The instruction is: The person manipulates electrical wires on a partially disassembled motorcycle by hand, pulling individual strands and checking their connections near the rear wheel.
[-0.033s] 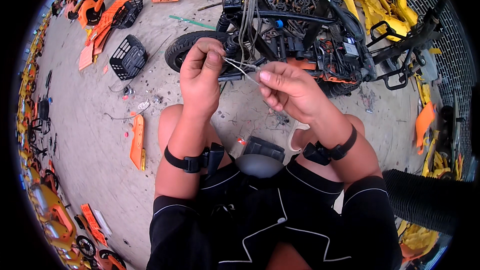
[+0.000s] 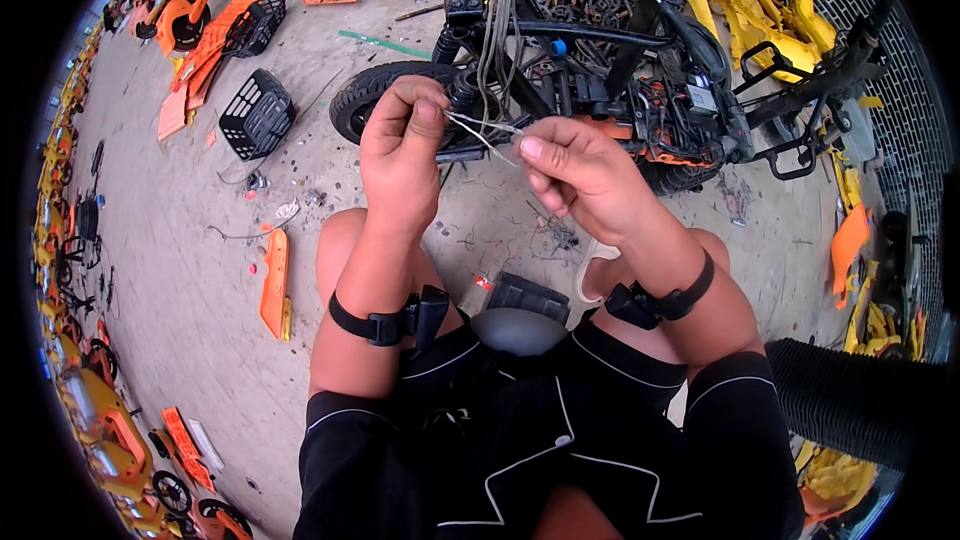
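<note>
Thin pale grey wires (image 2: 482, 127) stretch between my hands, in front of a stripped scooter frame (image 2: 640, 37). My left hand (image 2: 402, 155) pinches one end between thumb and forefinger. Opposite it, my right hand (image 2: 590, 175) grips the upper strand with thumb and curled fingers. A second strand slants down, its tip close to the right thumb. Behind the wires, a bundle of grey cables (image 2: 497, 30) hangs down from the frame; whether they join the held wires is hidden. A black tyre (image 2: 350, 105) is just left of my left hand.
A black basket (image 2: 257, 115) lies on the concrete floor to the left, with an orange panel (image 2: 274, 285) nearer me. Yellow body panels (image 2: 755, 10) are heaped at the far right. Small scraps litter the ground. A black ribbed object (image 2: 835, 400) is by my right elbow.
My right hand has shifted very slightly, its fingers a little differently placed on the wire. The left hand looks still.
</note>
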The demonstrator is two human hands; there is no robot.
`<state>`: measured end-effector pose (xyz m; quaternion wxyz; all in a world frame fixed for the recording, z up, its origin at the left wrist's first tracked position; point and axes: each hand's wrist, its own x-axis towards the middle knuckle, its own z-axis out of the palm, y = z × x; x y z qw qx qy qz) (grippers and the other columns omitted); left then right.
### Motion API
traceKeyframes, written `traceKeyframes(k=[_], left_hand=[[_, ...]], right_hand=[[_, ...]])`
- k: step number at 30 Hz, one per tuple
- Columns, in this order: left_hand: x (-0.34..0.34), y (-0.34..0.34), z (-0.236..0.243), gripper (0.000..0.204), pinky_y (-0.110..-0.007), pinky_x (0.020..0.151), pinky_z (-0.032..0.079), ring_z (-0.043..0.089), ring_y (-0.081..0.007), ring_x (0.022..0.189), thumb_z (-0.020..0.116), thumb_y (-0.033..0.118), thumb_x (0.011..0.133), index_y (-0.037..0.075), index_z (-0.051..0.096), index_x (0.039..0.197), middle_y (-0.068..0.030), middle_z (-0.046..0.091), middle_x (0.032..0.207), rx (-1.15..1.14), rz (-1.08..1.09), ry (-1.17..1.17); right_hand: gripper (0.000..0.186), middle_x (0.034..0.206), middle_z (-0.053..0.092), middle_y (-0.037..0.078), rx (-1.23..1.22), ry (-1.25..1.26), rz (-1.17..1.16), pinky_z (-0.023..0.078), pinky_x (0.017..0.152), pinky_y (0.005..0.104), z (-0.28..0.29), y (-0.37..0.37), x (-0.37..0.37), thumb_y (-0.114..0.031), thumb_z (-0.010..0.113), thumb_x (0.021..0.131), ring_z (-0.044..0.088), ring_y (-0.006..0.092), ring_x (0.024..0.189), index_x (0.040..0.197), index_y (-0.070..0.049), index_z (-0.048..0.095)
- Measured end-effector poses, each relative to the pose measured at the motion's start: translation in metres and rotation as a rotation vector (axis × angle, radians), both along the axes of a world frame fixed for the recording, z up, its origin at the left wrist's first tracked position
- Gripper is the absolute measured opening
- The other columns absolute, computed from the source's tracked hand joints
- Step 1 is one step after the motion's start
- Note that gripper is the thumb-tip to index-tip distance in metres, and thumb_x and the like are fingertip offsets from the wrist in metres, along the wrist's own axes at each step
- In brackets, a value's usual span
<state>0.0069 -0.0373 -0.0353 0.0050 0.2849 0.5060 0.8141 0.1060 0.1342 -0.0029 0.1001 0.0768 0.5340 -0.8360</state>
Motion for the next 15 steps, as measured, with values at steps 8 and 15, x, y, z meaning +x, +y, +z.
traceKeyframes(k=[8, 15], left_hand=[[0.005, 0.009, -0.004, 0.018, -0.023, 0.072, 0.04, 0.049, -0.0113, 0.077, 0.056, 0.019, 0.096, 0.001, 0.06, 0.097, -0.0034, 0.057, 0.09, 0.004, 0.029, -0.354], [0.004, 0.014, -0.001, 0.018, -0.023, 0.068, 0.042, 0.049, -0.0101, 0.073, 0.058, 0.018, 0.095, 0.001, 0.061, 0.098, -0.002, 0.058, 0.083, -0.05, 0.121, -0.418]], right_hand=[[0.021, 0.08, 0.065, 0.008, 0.185, 0.157, -0.202, 0.047, 0.052, 0.0221, 0.009, -0.009, 0.004, -0.016, 0.06, 0.093, 0.061, 0.0118, 0.067, 0.106, 0.0, 0.061], [0.02, 0.091, 0.067, 0.01, 0.22, 0.272, -0.302, 0.051, 0.061, 0.0243, -0.004, -0.01, -0.002, -0.013, 0.058, 0.094, 0.064, 0.0139, 0.079, 0.107, 0.003, 0.06]])
